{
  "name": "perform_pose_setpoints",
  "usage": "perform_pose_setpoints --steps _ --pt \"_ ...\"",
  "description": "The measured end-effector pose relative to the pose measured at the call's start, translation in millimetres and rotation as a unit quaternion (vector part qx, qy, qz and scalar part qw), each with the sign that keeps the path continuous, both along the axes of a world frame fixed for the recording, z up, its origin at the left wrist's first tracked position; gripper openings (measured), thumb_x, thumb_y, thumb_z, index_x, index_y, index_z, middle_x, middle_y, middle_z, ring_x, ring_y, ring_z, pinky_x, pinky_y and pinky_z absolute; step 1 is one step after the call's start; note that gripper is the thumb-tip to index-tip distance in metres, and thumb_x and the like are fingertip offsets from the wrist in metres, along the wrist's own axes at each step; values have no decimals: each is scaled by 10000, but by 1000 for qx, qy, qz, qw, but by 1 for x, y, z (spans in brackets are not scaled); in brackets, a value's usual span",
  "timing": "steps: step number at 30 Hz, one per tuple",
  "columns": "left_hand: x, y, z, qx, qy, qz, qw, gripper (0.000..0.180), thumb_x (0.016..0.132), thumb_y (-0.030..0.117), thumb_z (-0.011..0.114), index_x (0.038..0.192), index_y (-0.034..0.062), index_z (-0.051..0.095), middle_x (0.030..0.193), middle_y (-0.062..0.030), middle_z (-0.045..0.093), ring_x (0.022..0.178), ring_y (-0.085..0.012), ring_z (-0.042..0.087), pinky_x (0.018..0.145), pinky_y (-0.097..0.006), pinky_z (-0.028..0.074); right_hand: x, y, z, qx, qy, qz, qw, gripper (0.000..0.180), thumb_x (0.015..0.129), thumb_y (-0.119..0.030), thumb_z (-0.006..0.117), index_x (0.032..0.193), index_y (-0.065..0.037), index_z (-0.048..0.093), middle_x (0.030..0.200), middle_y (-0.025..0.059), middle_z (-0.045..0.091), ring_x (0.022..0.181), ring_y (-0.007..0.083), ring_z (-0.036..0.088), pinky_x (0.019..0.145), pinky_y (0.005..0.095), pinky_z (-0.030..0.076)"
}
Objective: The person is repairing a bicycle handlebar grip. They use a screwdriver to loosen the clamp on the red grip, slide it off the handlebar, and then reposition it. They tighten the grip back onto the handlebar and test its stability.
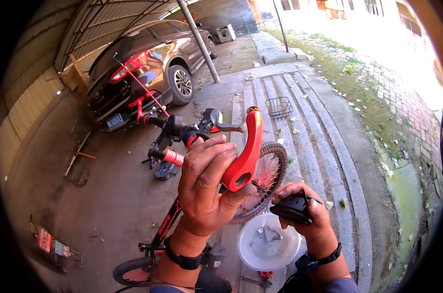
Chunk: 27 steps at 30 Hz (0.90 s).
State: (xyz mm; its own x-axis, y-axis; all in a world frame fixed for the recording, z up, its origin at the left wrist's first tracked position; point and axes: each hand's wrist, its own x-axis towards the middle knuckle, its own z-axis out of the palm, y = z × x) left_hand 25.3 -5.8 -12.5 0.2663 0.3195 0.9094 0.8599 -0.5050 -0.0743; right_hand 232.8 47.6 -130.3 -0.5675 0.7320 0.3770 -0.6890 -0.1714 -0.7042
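Note:
My left hand (pixel 202 188), raised in the middle, pinches a red bar end (pixel 247 155) by its wide clamp ring. The ring's hole faces me, and the arm rises to an orange-brown tip. My right hand (pixel 316 215), lower on the right, is closed around a black rounded plastic part (pixel 293 208) with a thin upright tab; its exact kind I cannot make out. Behind my left hand stands a black and red bicycle, showing its handlebar (pixel 175 126), brake lever (pixel 224 124), red and white spring (pixel 173 157) and red-spoked wheel (pixel 268 180). My left hand covers part of the bicycle.
A clear plastic basin (pixel 250 261) with small metal pieces stands below my hands, a tool (pixel 255 282) beside it. A wire basket (pixel 279 107) lies on the stone steps (pixel 324 132). A dark car (pixel 148 63) is parked at the far left, near a metal post (pixel 199 41).

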Motion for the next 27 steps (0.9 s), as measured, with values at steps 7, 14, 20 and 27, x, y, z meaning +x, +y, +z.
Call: perform_pose_setpoints --steps 7,14,20,27 --pt "3 -7 -2 -4 13 54 998 619 881 498 710 1276 45 561 1226 -129 629 1188 -342 612 1042 -487 467 9 26 -76 -126 -36 21 991 551 924 -488 605 1172 5 599 1053 152 679 657 176 665 479 238 473" --pt "6 -7 -6 20 26 97 995 695 910 573 632 1316 28 487 1251 -174 614 1214 -360 593 1082 -511 436 16 46 -140 -246 -70 8 967 447 979 -459 547 1137 -47 616 973 125 707 547 154 626 429 235 459" --pt "2 -6 -14 20 4 101 995 734 937 597 580 1333 -9 461 1255 -206 578 1223 -362 564 1091 -506 421 23 52 -153 -282 -65 20 957 458 991 -476 520 1136 -52 613 976 126 701 534 160 617 423 243 447" --pt "11 0 -15 35 -79 128 988 896 897 748 503 1246 -76 553 1224 -184 573 1209 -306 559 1066 -466 430 25 58 -150 -269 -53 23 961 448 1005 -466 492 1135 -50 594 976 126 683 530 152 601 419 239 439"
